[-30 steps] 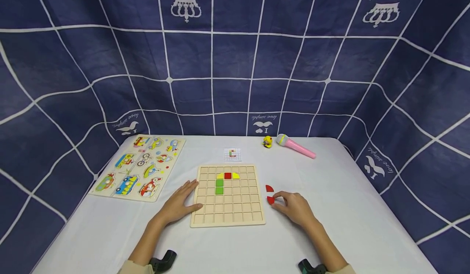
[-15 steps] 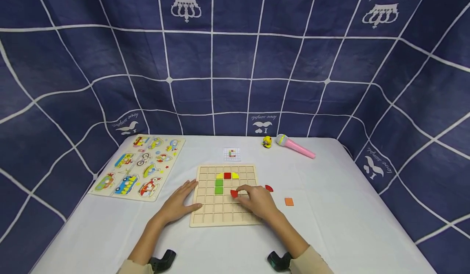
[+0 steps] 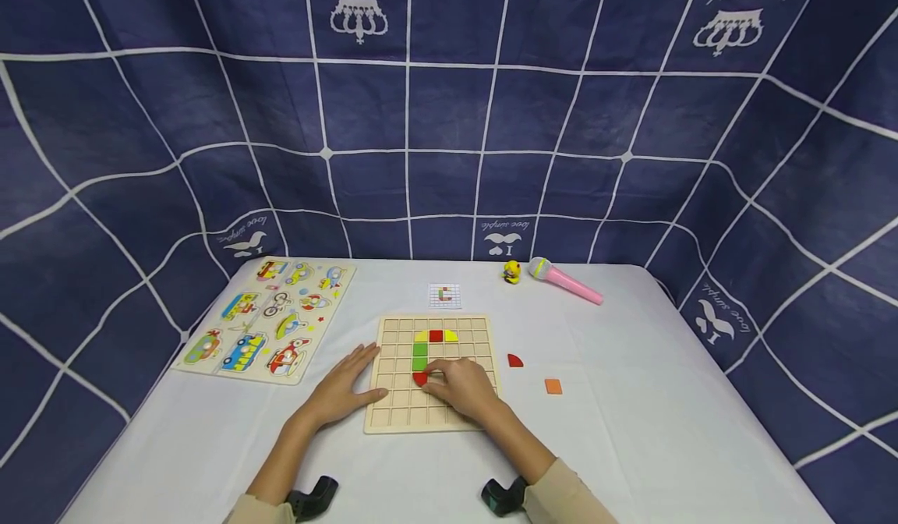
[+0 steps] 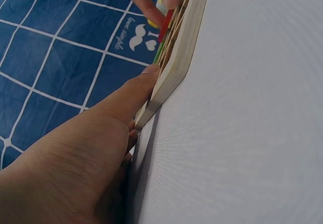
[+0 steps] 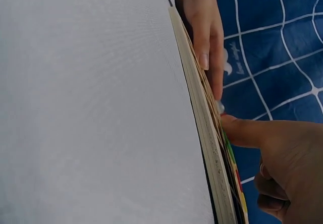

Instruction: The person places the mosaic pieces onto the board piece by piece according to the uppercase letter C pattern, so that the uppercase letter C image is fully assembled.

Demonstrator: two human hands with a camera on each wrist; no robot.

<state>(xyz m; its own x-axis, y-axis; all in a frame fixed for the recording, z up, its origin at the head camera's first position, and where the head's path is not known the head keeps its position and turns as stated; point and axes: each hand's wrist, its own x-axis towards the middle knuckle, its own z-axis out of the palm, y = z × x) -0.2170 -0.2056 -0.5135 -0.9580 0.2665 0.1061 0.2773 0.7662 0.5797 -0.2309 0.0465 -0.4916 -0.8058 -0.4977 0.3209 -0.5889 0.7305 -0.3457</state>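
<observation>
person's right hand [image 3: 459, 385] pinching red quarter-round [image 3: 420, 380] just nearside of green squares [image 3: 420, 349] at grid board [image 3: 396, 416], left hand [image 3: 340, 391] fingers extended at board's left edge, orange square [image 3: 553, 386] out right

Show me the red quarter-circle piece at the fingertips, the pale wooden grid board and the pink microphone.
Red quarter-circle piece [image 3: 419, 379]: head view, its visible face.
Pale wooden grid board [image 3: 398, 416]: head view, bare lower-left cells.
Pink microphone [image 3: 575, 285]: head view, mid-handle.
</observation>
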